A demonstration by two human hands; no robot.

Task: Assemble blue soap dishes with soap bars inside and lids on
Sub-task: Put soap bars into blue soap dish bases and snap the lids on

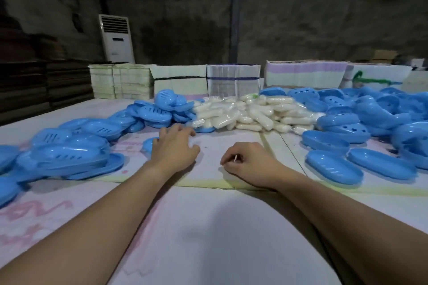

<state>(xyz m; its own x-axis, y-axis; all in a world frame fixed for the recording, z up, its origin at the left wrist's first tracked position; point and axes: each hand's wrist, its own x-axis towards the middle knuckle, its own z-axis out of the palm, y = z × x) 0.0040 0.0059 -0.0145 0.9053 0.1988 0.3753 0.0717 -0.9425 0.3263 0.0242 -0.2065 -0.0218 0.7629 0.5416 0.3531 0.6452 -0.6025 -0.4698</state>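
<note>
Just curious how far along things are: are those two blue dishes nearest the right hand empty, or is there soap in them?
Empty. The two blue dishes lie open side up, their smooth blue insides bare, with no lids on. The soap bars are heaped further back.

I see a pale cardboard-covered table [208, 227] | heap of white wrapped soap bars [252, 112] at the far middle | blue oval plastic dish parts left [69, 146] and right [361, 122] of that heap | both hands behind-near it resting on the table: left hand [176, 146], right hand [250, 164].

Packing workshop, bare concrete walls [301, 18], stacked cartons [305, 74], heaped soap dishes [370, 109]
</note>
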